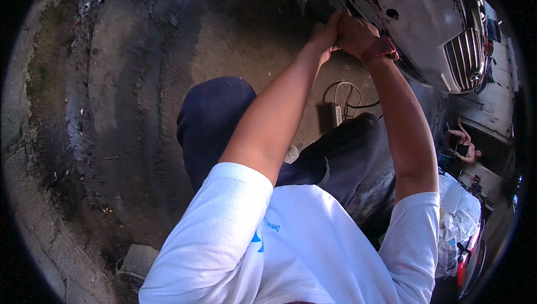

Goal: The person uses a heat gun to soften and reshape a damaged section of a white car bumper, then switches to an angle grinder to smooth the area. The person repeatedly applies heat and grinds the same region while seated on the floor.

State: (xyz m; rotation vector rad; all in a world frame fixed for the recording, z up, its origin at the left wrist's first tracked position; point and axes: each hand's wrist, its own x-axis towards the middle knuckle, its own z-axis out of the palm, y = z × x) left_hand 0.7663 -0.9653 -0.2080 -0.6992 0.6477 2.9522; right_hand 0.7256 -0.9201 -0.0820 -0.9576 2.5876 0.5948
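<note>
Both my arms reach forward to the lower side of a white car body with worn, patchy paint. My left hand and my right hand are close together, fingers curled and closed. Just beyond them sits a dark, rounded object, against or close to the car's lower edge. It looks gripped by both hands, but they hide most of it and its kind cannot be made out. A red band circles my right wrist.
A pale power strip with a looped cable lies on the concrete floor by my knees. The car's grille is at the right. Farther right, another person is bent over. A covered vehicle stands behind my right arm.
</note>
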